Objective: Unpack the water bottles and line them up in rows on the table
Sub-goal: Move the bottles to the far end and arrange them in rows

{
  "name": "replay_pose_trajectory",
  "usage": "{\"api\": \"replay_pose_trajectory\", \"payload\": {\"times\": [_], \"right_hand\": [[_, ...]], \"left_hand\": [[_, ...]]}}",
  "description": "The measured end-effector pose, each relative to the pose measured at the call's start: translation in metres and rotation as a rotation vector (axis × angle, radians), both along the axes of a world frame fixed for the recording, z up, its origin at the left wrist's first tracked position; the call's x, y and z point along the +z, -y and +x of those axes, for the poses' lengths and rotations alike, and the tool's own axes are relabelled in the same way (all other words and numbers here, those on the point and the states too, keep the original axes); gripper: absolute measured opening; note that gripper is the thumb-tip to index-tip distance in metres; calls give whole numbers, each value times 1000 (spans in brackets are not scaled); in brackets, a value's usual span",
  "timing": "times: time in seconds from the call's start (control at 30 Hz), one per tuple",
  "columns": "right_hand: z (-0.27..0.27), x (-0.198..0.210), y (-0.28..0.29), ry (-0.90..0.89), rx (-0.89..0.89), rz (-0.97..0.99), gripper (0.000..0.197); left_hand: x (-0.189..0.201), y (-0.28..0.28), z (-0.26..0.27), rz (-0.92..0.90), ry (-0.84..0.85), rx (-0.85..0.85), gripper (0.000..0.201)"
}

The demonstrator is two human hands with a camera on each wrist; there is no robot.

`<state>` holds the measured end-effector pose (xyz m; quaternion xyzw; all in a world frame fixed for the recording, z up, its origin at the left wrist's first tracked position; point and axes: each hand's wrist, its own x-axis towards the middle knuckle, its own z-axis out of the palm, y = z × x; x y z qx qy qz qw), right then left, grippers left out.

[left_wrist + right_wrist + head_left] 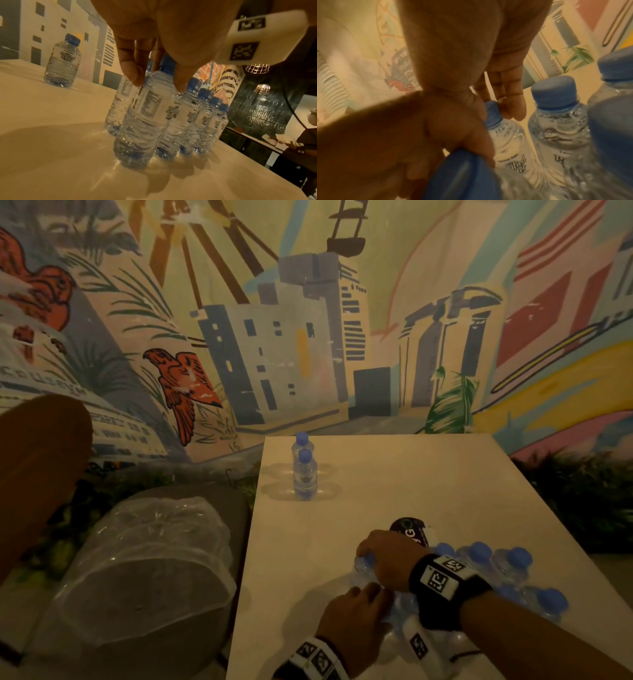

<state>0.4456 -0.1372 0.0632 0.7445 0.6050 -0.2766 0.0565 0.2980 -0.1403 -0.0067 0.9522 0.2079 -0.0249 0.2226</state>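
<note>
Two water bottles [304, 477] stand one behind the other at the table's far left; the nearer one [62, 63] shows in the left wrist view. A cluster of blue-capped bottles [513, 566] stands near the front right. My right hand [368, 556] reaches across the cluster and pinches the cap of its far-left bottle [505, 142] between thumb and fingers [510, 102]. My left hand [373, 590] grips the shoulder of the front-left bottle [145, 121], with fingertips [135, 73] on either side below its cap. Both bottles stand on the table.
The pale table [411, 481] is bare between the two far bottles and the cluster. A dark purple label [411, 532] lies behind the cluster. Crumpled clear plastic wrap [147, 559] lies on a seat left of the table. A mural wall rises behind. A person [305, 142] sits off to the right.
</note>
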Motion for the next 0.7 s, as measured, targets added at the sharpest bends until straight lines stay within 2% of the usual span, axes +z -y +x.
{"api": "replay_pose_trajectory", "payload": {"times": [0.2, 0.37, 0.57, 0.7], "right_hand": [[5, -2, -2, 74, 221, -83, 45], [11, -7, -10, 112, 324, -6, 37], [22, -9, -26, 65, 319, 30, 25], [42, -2, -57, -13, 176, 4, 22]], "left_hand": [[4, 3, -8, -68, 73, 60, 31], [20, -1, -16, -137, 59, 210, 26], [24, -36, -24, -255, 122, 533, 29], [23, -86, -22, -277, 95, 652, 35]]}}
